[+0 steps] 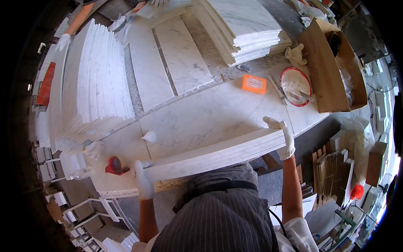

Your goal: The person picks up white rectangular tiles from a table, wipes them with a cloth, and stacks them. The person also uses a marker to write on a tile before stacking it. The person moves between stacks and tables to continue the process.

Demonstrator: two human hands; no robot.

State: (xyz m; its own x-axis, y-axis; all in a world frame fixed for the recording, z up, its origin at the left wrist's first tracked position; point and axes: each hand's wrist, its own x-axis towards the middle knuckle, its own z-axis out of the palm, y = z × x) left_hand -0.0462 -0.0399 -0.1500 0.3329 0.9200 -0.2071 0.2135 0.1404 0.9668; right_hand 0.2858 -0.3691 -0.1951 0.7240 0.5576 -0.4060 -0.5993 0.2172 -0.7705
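Along the near edge of the marble-topped workbench [197,113] lies a short stack of long white marble strips [218,152], grey-veined. My left hand [144,181], in a white glove, is closed round its left end with the thumb over the top. At the opposite end my right hand [286,140], gloved too, grips the strips, its thumb and fingers around the end. The undersides of both grips are hidden. A red tape dispenser [114,166] sits just left of my left hand, and a small white bulb-shaped piece [149,136] lies behind the stack.
Upright marble slabs [94,80] stand packed at the left, where a co-worker's gloved hand [63,42] touches them. Farther back are flat slabs [182,54] and a tall slab pile [247,25]. An orange box [254,84], a red-rimmed bowl [291,80] and a cardboard carton [312,63] occupy the right.
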